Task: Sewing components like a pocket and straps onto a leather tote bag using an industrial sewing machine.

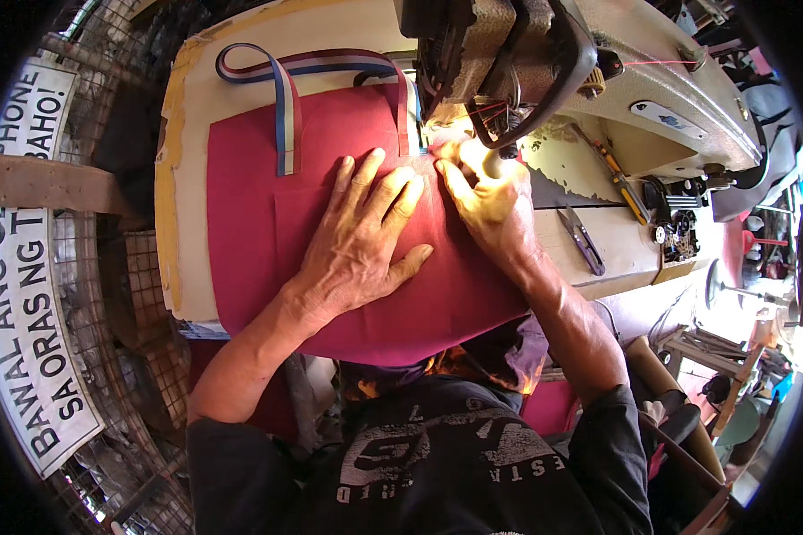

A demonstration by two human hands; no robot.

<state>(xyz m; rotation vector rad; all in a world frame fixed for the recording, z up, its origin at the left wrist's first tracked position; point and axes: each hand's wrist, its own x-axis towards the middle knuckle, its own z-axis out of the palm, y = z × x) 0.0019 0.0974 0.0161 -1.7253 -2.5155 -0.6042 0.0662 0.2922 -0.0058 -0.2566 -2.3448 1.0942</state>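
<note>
A red fabric panel (250,250) lies on the sewing table, carrying a looped red, white and blue striped strap (289,134). My left hand (357,232) rests palm-down on the panel, fingers apart and thumb out, just below the strap's inner end. My right hand (495,209) is beside that end at the sewing machine's lit needle area (442,125), its fingers bent and pressed together on the fabric. The machine head (455,45) hangs over these fingertips and partly hides what they touch.
Right of the fabric lie thread snips (580,239) and a yellow-handled cutter (629,189), near a bobbin winder (674,236). The machine's arm (678,98) crosses the upper right. A wire mesh with a white sign (36,357) stands at the left. Stools and clutter (723,374) fill the lower right.
</note>
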